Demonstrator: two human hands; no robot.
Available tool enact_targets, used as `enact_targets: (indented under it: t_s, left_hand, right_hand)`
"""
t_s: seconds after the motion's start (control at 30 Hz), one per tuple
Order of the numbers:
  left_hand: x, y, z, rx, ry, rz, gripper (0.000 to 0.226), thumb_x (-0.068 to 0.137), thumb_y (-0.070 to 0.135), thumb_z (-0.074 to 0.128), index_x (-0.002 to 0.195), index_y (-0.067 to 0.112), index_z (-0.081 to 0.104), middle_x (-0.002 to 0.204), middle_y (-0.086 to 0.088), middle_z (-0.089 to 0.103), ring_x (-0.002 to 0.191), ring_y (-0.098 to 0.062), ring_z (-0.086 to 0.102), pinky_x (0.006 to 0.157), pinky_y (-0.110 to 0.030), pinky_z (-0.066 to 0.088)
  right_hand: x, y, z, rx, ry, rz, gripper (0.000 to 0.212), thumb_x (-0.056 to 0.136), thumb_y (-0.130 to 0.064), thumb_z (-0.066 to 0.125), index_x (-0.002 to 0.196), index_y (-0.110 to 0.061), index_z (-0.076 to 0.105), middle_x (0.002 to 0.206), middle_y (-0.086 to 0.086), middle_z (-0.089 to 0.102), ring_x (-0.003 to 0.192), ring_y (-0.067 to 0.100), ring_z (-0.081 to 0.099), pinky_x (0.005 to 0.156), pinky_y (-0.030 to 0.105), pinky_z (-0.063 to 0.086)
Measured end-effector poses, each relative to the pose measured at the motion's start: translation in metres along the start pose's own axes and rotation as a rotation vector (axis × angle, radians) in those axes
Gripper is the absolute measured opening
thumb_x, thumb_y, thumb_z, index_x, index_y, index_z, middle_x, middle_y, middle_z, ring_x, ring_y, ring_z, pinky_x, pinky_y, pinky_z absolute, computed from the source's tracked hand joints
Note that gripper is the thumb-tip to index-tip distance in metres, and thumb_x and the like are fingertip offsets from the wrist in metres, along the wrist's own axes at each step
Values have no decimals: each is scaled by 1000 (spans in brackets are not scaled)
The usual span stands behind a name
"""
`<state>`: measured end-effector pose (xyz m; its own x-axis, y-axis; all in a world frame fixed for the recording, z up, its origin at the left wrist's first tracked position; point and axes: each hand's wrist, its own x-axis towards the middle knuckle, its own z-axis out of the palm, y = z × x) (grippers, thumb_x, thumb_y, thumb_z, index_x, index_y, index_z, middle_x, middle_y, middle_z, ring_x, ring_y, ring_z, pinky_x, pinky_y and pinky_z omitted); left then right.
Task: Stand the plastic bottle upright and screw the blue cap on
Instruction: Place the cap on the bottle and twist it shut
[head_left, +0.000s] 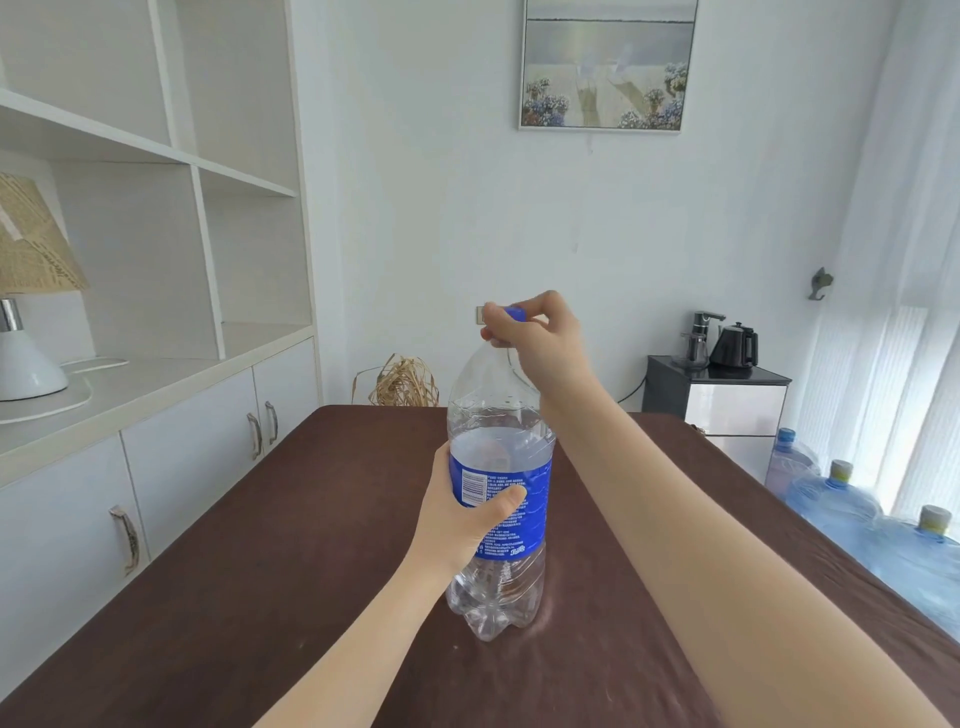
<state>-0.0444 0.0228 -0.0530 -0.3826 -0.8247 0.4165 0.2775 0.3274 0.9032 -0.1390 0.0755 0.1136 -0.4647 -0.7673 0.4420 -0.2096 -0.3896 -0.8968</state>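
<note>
A large clear plastic bottle (498, 415) with a blue label stands upright on the brown table (260, 597), near its middle. My left hand (462, 514) is wrapped around the bottle at the label, thumb across the front. The blue cap (516, 313) sits on top of the bottle's neck. My right hand (540, 338) comes from the right and pinches the cap with its fingertips; most of the cap and the neck are hidden by the fingers.
White shelves and cabinets (197, 441) run along the left, with a lamp (26, 332) on the counter. Dried straw (402, 384) lies beyond the table's far edge. A small dark cabinet with a kettle (732, 345) and several water jugs (841, 499) stand at the right.
</note>
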Motion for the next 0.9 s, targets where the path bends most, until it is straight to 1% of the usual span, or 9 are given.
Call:
enact_targets:
  t_s: [0.1,0.2,0.3,0.47,0.53,0.63,0.73,0.8,0.9]
  left_hand:
    - [0,-1,0,10,15,8,82,50,42,88,120,22,49,108,4,70,98,-14,71,70,-23,58]
    - [1,-1,-1,14,7,1,78,51,41,88,117,26,49,102,13,71,97,-11,70,68,-20,57]
    - [1,0,-1,17,3,-2,76,51,41,87,116,28,49,102,13,70,96,-9,70,67,-19,57]
    - [0,-1,-1,19,12,4,77,51,43,87,116,30,48,102,15,70,96,-8,70,67,-19,57]
    - [0,-2,0,21,22,5,76,50,44,87,115,32,48,100,17,70,96,-8,70,67,-20,58]
    - [-1,-3,0,31,37,10,78,50,47,87,116,30,48,99,19,71,95,-8,70,66,-20,58]
    - [-2,-3,0,45,50,21,80,50,48,87,117,28,49,99,21,71,94,-6,70,66,-17,57]
    - [-2,-3,0,42,49,23,80,50,47,87,118,26,49,99,17,72,93,-6,70,65,-16,56]
    - [-3,1,0,35,29,26,85,50,44,86,122,20,47,106,7,69,94,-7,71,66,-17,57]
  right_hand:
    - [-1,3,7,9,85,-44,34,72,-33,75,77,-20,44,79,6,74,70,15,62,60,24,43]
    - [4,0,0,2,-20,38,25,81,-46,63,89,-23,53,71,-7,74,74,8,67,67,22,38]
    - [11,-1,-11,-18,-196,69,32,97,-39,42,110,-21,64,81,-6,73,84,8,65,73,22,35]
    - [11,-2,-21,-6,-278,81,33,98,-32,46,114,-12,67,94,-2,72,87,6,65,76,18,38]
    - [9,-2,-18,7,-233,83,32,95,-32,52,113,-11,68,93,-1,73,86,7,66,71,17,39]
    - [2,0,-5,63,-81,24,19,90,-30,60,95,-13,67,79,-2,72,78,11,66,70,17,44]
    - [-1,6,11,8,94,-34,22,81,-39,66,89,-18,62,75,-6,72,82,14,68,80,31,52]
    - [-2,8,16,-89,168,-55,28,76,-48,64,87,-23,57,82,-6,73,74,11,65,76,36,52]
    - [-2,8,15,-135,120,-98,29,75,-50,65,86,-25,54,86,-3,73,60,3,57,61,25,48]
